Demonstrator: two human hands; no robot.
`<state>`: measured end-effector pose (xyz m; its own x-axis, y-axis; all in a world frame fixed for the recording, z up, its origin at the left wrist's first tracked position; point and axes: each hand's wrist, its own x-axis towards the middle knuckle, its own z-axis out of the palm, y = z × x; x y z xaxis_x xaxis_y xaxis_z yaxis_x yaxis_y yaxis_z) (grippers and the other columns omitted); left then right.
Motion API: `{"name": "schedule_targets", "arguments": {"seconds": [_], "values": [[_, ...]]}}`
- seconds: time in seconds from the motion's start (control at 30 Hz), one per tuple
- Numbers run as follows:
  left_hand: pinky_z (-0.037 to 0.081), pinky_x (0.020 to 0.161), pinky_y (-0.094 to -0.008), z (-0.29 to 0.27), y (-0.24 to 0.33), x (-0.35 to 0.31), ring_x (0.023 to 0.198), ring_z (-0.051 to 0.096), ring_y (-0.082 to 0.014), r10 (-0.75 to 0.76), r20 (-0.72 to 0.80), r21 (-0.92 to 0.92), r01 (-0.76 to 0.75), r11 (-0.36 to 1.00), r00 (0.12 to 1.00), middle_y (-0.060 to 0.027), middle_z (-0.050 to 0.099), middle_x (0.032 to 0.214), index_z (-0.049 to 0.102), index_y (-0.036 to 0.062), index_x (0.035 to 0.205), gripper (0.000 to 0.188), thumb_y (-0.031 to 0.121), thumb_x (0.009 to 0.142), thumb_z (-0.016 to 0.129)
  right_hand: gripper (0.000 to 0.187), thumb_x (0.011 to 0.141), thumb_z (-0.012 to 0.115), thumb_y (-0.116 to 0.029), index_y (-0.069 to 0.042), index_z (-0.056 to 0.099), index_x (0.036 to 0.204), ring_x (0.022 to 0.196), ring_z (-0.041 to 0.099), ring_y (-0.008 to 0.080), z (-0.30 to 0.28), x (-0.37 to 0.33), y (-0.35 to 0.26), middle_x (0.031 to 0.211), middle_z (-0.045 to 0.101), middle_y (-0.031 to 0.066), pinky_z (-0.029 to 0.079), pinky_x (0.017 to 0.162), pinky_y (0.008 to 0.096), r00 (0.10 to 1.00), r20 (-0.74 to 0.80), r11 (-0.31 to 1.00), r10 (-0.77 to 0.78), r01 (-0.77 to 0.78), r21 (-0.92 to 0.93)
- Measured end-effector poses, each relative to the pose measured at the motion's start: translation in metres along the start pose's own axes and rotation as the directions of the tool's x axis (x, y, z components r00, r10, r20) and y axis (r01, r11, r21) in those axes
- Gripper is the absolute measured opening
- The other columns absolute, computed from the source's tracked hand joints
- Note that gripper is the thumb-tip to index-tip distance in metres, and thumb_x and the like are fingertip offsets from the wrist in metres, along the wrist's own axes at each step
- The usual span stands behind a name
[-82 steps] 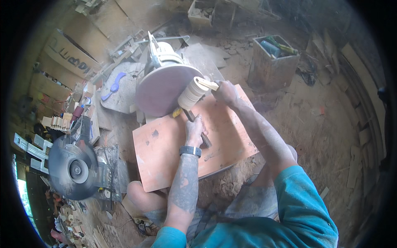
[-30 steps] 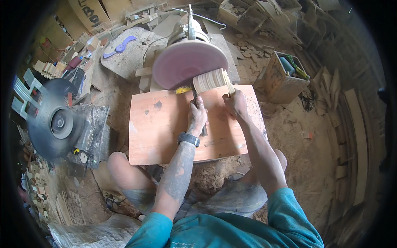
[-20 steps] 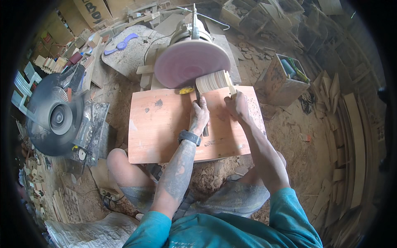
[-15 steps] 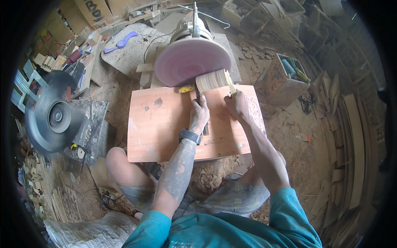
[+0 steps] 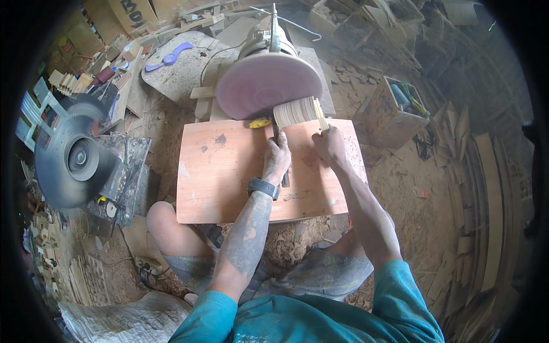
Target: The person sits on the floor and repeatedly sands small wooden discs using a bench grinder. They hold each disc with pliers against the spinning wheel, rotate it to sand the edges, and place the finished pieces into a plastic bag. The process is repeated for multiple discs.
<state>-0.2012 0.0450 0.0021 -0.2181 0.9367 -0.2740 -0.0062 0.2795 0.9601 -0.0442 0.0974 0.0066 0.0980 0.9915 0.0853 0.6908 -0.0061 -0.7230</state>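
Note:
A large round sanding disc stands upright on a motor at the far edge of the board. Against its lower right face lies a roll-shaped stack of thin wooden discs. My right hand is closed around a pale wooden strip at the stack's right end. My left hand is closed on a dark narrow bar at the left end; part of the bar shows below the hand. Just left of the bar sits a small yellow object whose kind I cannot make out.
A pinkish wooden board spans my lap area. At left stands a blurred grey fan, beside a pale blue plastic chair. A purple two-armed piece lies beyond. Right are a wooden box and stacked planks.
The whole view has shifted slightly. Both hands keep their grips, and the stack stays against the sanding disc with hardly any visible movement.

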Motion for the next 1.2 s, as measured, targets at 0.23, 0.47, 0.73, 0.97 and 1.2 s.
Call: {"name": "schedule_targets", "arguments": {"seconds": [0.23, 0.47, 0.73, 0.97, 1.2], "values": [[0.044, 0.036, -0.0316, -0.0006, 0.0007, -0.0001, 0.042, 0.053, -0.0182, -0.032, 0.008, 0.014, 0.032, 0.999, 0.999, -0.0089, 0.054, 0.067, 0.046, -0.0043, 0.103, 0.053, 0.048, 0.104, 0.035, 0.026, 0.079, 0.061, -0.014, 0.011, 0.064, 0.084, 0.071, 0.069, 0.041, -0.002, 0.0021, -0.0001, 0.073, 0.064, 0.0316, 0.052, 0.065, 0.0478, 0.999, 0.049, 0.999, 0.019, -0.017, -0.028], [0.044, 0.035, -0.0293, -0.0035, -0.0006, 0.0004, 0.042, 0.051, -0.0156, -0.023, 0.015, -0.043, 0.024, 0.999, 1.0, -0.006, 0.051, 0.065, 0.045, -0.0026, 0.103, 0.05, 0.047, 0.104, 0.038, 0.027, 0.078, 0.062, -0.014, 0.012, 0.063, 0.085, 0.072, 0.069, 0.0408, 0.0008, 0.0013, -0.0039, 0.072, 0.064, 0.0303, 0.052, 0.065, 0.0469, 1.0, 0.021, 1.0, 0.001, -0.002, 0.025], [0.04, 0.034, -0.028, -0.0018, -0.0033, 0.0019, 0.038, 0.042, -0.0104, -0.012, 0.023, -0.081, 0.014, 0.997, 1.0, -0.0017, 0.046, 0.059, 0.042, 0.0012, 0.102, 0.047, 0.047, 0.105, 0.035, 0.025, 0.078, 0.063, -0.012, 0.011, 0.064, 0.085, 0.07, 0.069, 0.0398, -0.0013, 0.0028, -0.0027, 0.071, 0.065, 0.029, 0.052, 0.063, 0.0464, 0.998, 0.056, 1.0, -0.006, 0.007, -0.017], [0.039, 0.034, -0.0277, -0.0019, -0.002, 0.0016, 0.038, 0.042, -0.0101, -0.043, 0.019, -0.087, 0.045, 0.995, 0.999, -0.0015, 0.045, 0.059, 0.042, 0.0016, 0.104, 0.045, 0.046, 0.105, 0.035, 0.024, 0.079, 0.063, -0.013, 0.011, 0.063, 0.082, 0.065, 0.069, 0.0388, -0.0002, 0.0008, -0.0049, 0.066, 0.064, 0.0276, 0.052, 0.061, 0.0462, 0.998, -0.007, 0.998, -0.061, 0.061, -0.021], [0.043, 0.036, -0.0278, -0.0049, -0.0046, 0.0016, 0.044, 0.051, -0.0132, -0.04, 0.032, -0.097, 0.042, 0.994, 0.999, -0.0058, 0.053, 0.07, 0.046, -0.0012, 0.107, 0.05, 0.048, 0.104, 0.039, 0.026, 0.078, 0.062, -0.013, 0.011, 0.063, 0.085, 0.071, 0.069, 0.0397, -0.0018, 0.0002, -0.0077, 0.072, 0.065, 0.0287, 0.053, 0.064, 0.0467, 1.0, 0.0, 1.0, -0.013, 0.013, 0.002]]}}
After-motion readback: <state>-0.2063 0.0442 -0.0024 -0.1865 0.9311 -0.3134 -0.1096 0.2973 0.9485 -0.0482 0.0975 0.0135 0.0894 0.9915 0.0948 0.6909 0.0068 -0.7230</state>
